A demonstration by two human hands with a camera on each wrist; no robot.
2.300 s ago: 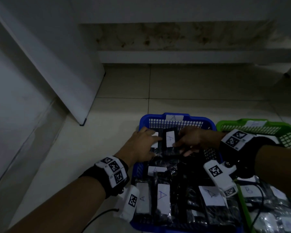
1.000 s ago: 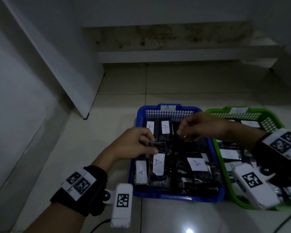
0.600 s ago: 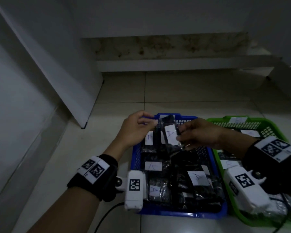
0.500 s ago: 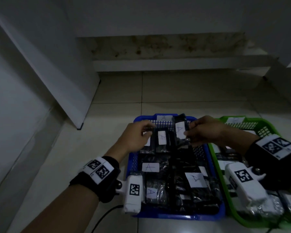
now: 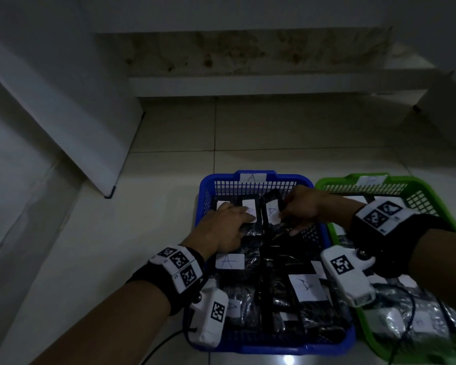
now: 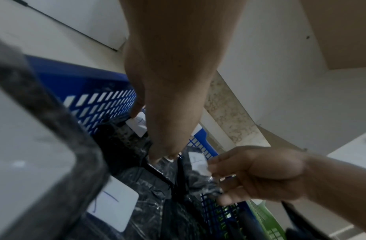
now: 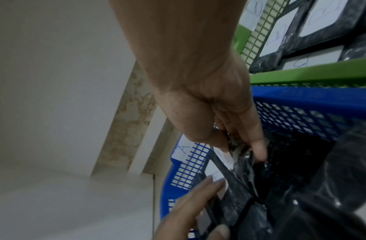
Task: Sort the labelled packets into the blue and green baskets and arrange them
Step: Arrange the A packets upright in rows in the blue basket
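The blue basket (image 5: 213,180), tagged A, holds several black packets with white A labels. At its back row my right hand (image 5: 287,214) pinches one A packet (image 5: 271,210) by its right edge, standing it beside two others. In the right wrist view, the thumb and fingers of that hand (image 7: 239,146) are closed on the packet's crinkled plastic (image 7: 239,155). My left hand (image 5: 237,219) lies with straight fingers on the back-left packets (image 6: 137,126), pressing them down. The green basket (image 5: 432,185) sits to the right with B packets (image 7: 319,19).
More A packets (image 5: 229,260) (image 5: 304,287) fill the front of the blue basket. A white board (image 5: 63,101) leans on the left wall, and a low step (image 5: 248,85) runs along the back. Tiled floor (image 5: 274,133) lies beyond the baskets. A cable (image 5: 163,343) trails near my left arm.
The right hand has lowered its A packet from above the rim into the back row. The left hand moved from the basket's back-left edge onto the packets there.
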